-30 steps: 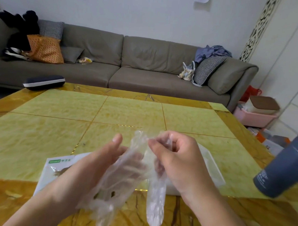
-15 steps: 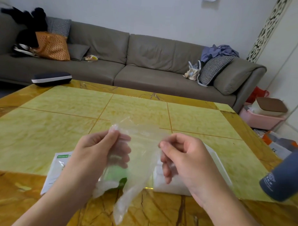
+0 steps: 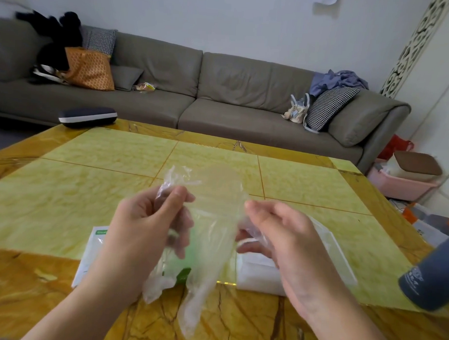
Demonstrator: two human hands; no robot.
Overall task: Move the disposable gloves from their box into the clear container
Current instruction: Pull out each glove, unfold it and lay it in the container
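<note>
Above the near edge of the surface [image 3: 65, 189], both hands hold up thin see-through gloves. The left hand [image 3: 145, 233] has its grip pinched on the top of a crumpled glove [image 3: 177, 178], thumb on top. More of this glove hangs down below the hand. The right hand [image 3: 282, 238] has its grip curled on the side of a second glove [image 3: 214, 220], which hangs flat and long between the two hands.

I think the step is pulling stuck gloves apart. Next, they need to go down into the clear container [image 3: 335, 250], which sits on the surface just under the right hand. White stuff already lies inside it, maybe more gloves. The move calls for a soft touch, since the gloves are light and floppy and may cling together.

Under the left hand lies the white and green glove box [image 3: 93, 246], flat on the surface. At the right edge leans a dark blue bottle [image 3: 431, 276], near the container; an elbow could bump it. A dark case [image 3: 88, 116] rests at the far left corner. A grey sofa [image 3: 221, 93] stands behind.
</note>
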